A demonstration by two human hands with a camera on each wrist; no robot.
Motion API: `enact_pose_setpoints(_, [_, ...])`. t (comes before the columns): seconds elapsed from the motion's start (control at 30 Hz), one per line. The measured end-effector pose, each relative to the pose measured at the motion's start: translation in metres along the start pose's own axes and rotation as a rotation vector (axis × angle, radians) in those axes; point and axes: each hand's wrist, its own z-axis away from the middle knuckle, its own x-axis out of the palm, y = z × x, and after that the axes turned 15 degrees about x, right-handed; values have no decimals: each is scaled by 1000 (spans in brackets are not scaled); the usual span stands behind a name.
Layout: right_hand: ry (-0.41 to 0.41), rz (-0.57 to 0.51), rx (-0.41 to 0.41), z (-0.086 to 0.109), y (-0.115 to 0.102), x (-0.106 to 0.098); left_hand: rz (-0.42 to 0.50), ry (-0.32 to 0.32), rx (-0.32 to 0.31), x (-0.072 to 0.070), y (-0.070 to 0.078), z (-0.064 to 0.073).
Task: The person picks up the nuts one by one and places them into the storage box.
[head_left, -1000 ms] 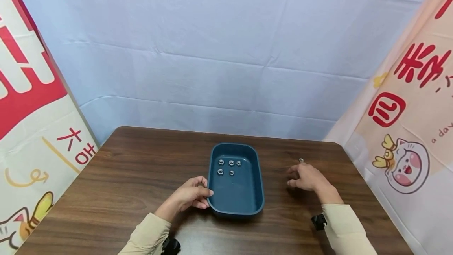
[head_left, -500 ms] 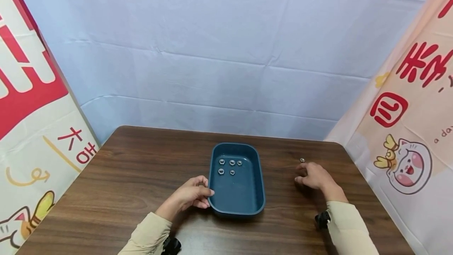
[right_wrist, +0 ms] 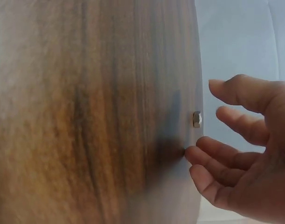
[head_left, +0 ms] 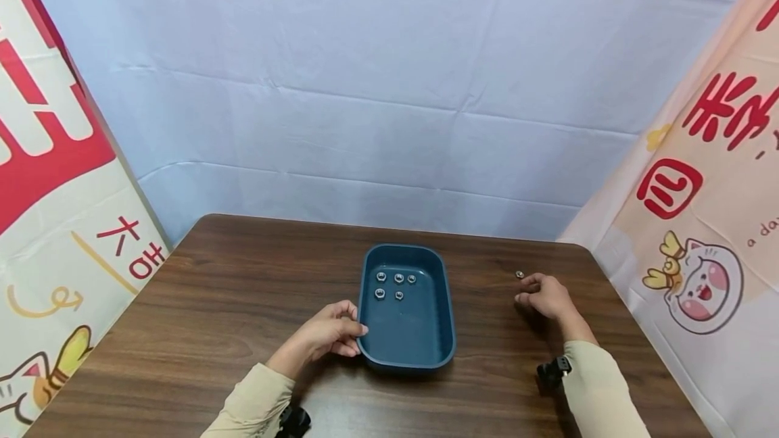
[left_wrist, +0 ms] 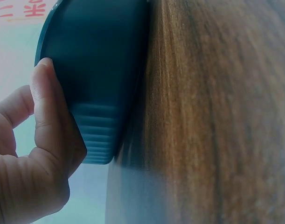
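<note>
On the left, my left hand [head_left: 331, 331] grips the near left side of a dark blue tray [head_left: 404, 363], thumb over the rim. The left wrist view shows that hand's fingers against the outer wall of the tray [left_wrist: 93, 70]. Inside the tray several metal hex nuts [head_left: 380, 294] lie towards the far left. A single hex nut [head_left: 519, 274] rests on the table to the right of the tray. My right hand [head_left: 548, 297] is just beside it with loosely bent fingers. In the right wrist view the fingers are spread apart, holding nothing, near the nut [right_wrist: 197, 119].
The brown wood-grain table [head_left: 255, 276] carries the tray near its middle. A pale blue cloth [head_left: 365, 120] hangs behind the far edge. Printed cloths hang at the left [head_left: 55, 235] and right [head_left: 688, 222] sides.
My right hand has moved right and slightly nearer the lone nut, which it partly hid a second ago and now leaves in view. The left hand and tray stay put.
</note>
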Motion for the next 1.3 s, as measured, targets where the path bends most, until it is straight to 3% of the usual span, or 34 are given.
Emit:
enact_pose_setpoints(0.13, [4, -103, 85, -2, 3, -2, 2, -5, 2, 0, 0, 1])
enact_pose_setpoints(0.37, [-50, -463, 183, -6, 8, 2, 5, -1, 1, 1, 2, 1])
enact_pose_setpoints(0.53, [-60, -623, 226, -11, 14, 6, 2, -5, 4, 2, 3, 2])
enact_pose_setpoints(0.63, [-58, -676, 256, -16, 16, 8, 2, -4, 3, 2, 3, 2])
enact_pose_setpoints(0.87, [-69, -686, 327, -26, 15, 10, 9, -5, -5, 0, 3, 1])
enact_pose_setpoints(1.13, [-95, -812, 390, -36, 12, 10, 1, -18, -9, 0, 4, 0])
enact_pose_setpoints(1.3, [-67, -871, 399, -40, 9, 13, -1, -15, -12, 0, 4, 0])
